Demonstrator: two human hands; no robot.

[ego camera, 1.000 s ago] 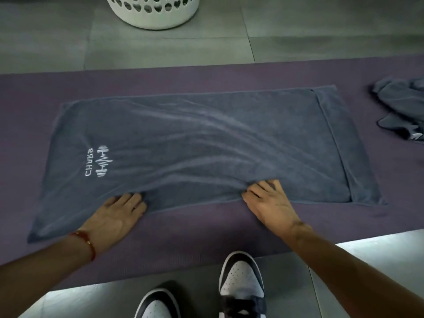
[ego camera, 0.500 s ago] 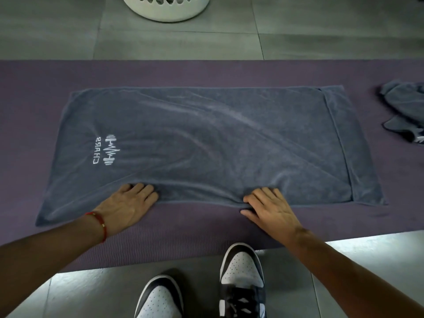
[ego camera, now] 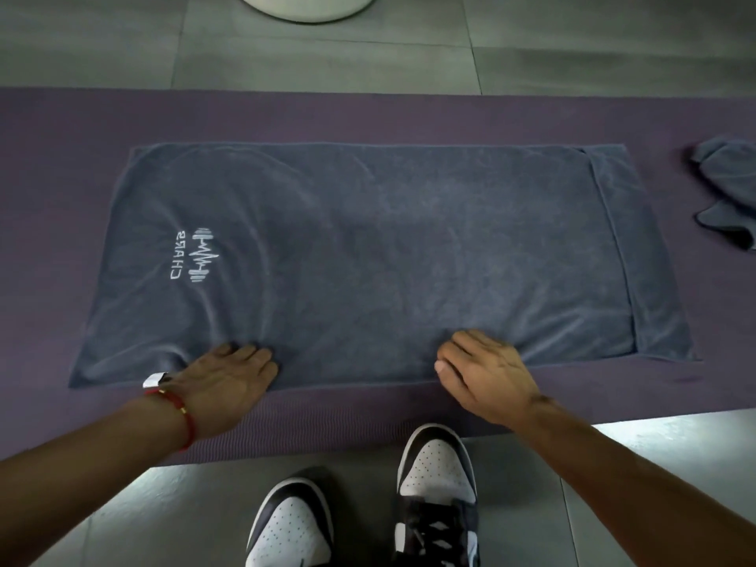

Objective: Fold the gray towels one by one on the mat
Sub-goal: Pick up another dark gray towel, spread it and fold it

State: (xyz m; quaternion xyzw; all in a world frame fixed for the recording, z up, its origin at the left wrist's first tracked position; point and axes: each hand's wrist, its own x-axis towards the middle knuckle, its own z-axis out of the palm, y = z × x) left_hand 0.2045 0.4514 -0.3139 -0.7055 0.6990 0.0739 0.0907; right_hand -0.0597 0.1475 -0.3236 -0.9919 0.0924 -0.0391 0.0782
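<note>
A gray towel (ego camera: 388,255) with a white dumbbell logo lies spread flat on the purple mat (ego camera: 368,116). My left hand (ego camera: 229,374) rests palm down on the towel's near edge, left of centre, fingers straight. My right hand (ego camera: 487,374) lies on the same near edge further right, fingers extended over the cloth, thumb alongside. A small white tag sticks out of the edge beside my left wrist. A second gray towel (ego camera: 728,190) sits crumpled on the mat at the far right.
A white laundry basket (ego camera: 307,6) stands on the gray tiled floor beyond the mat, cut off by the top edge. My two black-and-white sneakers (ego camera: 437,484) stand on the tiles just in front of the mat's near edge.
The towel has been drawn flatter; the diagonal wrinkles across its middle are gone. Both hands stay on the near edge, slid slightly toward me. The view tilted down.
</note>
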